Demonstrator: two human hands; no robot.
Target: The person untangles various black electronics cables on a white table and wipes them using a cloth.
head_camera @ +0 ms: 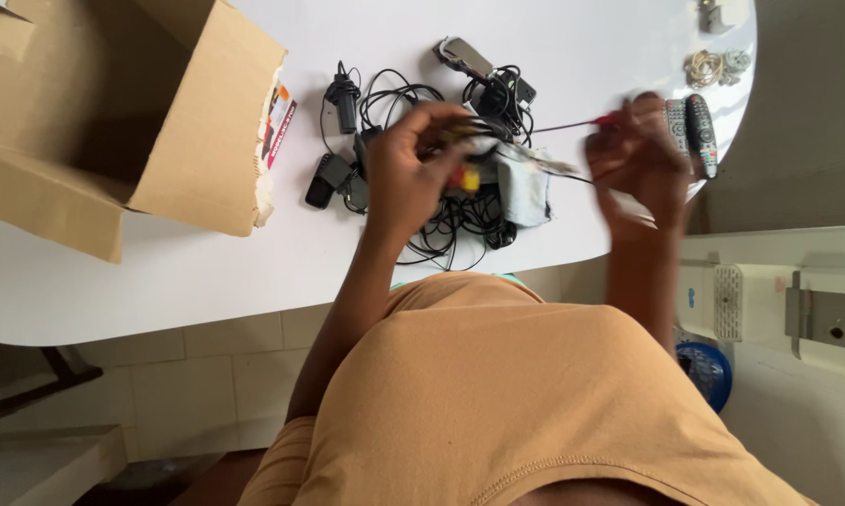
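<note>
My left hand (413, 164) is closed around a bundle of cable plugs with yellow and red ends (464, 173), held just above a tangle of black cables and chargers (422, 122) on the white table (160, 272). My right hand (640, 159) is blurred and pinches a thin cable with a red tip (582, 122) that stretches back toward the bundle. A pale grey cloth pouch (525, 186) lies among the cables between the two hands.
An open cardboard box (132, 112) lies on its side at the table's left, a printed leaflet (277, 122) beside it. Two remote controls (692, 131) rest near the right edge. Coiled cables (713, 66) sit at the far right. A white appliance (788, 300) stands beside the table.
</note>
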